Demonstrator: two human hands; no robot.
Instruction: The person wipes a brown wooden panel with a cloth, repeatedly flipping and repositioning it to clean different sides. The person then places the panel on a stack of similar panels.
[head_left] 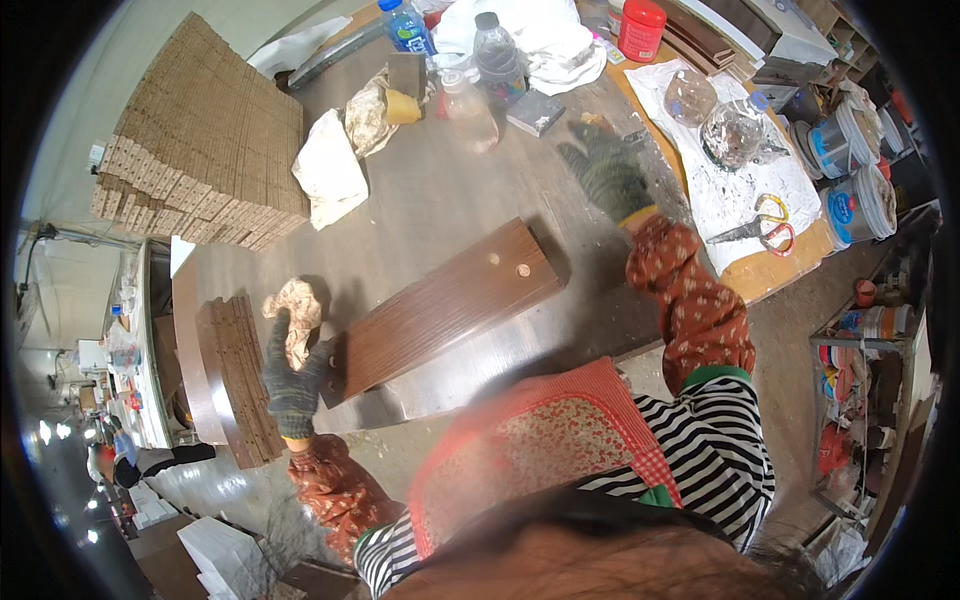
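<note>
Left hand (292, 383) curls round a rag (296, 302) beside the board (445, 312); right hand (608, 175) blurred, grip unclear; wiping looks unfinished.

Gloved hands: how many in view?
2: left hand, holding a crumpled cloth by the left end of the brown board; right hand, beyond its right end. Any others in the background are too small to tell.

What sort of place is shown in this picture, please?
It looks like a workshop, probably for wood or furniture: a tall stack of boards stands on the table, a brown wood-grain board lies in front of the person, and stained buckets stand at the right.
</note>
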